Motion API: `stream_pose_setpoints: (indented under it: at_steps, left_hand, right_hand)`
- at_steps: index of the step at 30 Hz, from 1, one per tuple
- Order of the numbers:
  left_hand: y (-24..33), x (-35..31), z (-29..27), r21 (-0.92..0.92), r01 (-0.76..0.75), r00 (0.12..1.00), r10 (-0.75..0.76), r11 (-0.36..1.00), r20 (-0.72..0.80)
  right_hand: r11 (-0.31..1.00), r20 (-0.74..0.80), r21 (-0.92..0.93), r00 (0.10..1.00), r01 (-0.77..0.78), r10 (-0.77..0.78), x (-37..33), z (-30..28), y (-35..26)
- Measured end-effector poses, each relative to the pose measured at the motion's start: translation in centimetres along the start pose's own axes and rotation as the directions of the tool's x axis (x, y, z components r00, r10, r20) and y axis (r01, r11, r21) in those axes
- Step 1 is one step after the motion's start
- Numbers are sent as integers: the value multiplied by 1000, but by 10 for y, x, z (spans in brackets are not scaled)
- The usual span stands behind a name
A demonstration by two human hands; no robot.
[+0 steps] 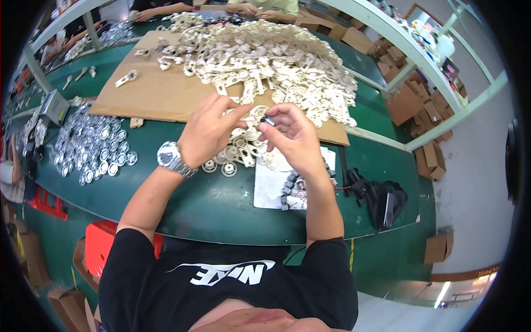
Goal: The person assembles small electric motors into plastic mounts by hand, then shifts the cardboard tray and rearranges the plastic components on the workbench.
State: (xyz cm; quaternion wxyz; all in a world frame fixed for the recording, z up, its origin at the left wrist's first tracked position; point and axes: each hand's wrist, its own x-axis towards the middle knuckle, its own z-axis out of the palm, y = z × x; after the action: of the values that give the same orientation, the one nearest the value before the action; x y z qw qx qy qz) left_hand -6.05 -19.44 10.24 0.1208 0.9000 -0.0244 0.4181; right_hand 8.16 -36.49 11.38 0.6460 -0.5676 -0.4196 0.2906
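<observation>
My right hand [293, 135] pinches a small motor-like part [267, 120], black and silver, between thumb and fingers. Just to its left, my left hand [213, 128] has its thumb and forefinger closed on a cream plastic part [250, 118]; its outline is partly lost against the similar parts behind. Both hands are close together over the near edge of a large heap of cream plastic parts [287, 61]. Below the hands, several round cream pieces [228, 169] lie on the green table.
The heap rests on a cardboard sheet [160, 77]. Shiny round silver parts [94, 144] are piled at left. On a white sheet [266, 191] sit small dark motors [287, 188] with wires. A black bag-like object [381, 199] lies at right. Co-workers' hands [260, 12] show across the table.
</observation>
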Motion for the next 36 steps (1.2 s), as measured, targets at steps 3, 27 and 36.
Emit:
stream_pose_setpoints:
  at_steps: [3,27,36]
  left_hand:
    - [1,-3,1,-6,15,1000,-15,1000,-12]
    - [6,-3,9,-9,-18,999,18,1000,40]
    - [4,-9,20,-52,-6,996,10,999,86]
  right_hand:
    - [891,-127,-450,982,66,-137,-1,3,8]
    - [176,126,-956,871,235,-475,-11,10,9]
    - [127,133,-974,929,187,-344,-10,7,14]
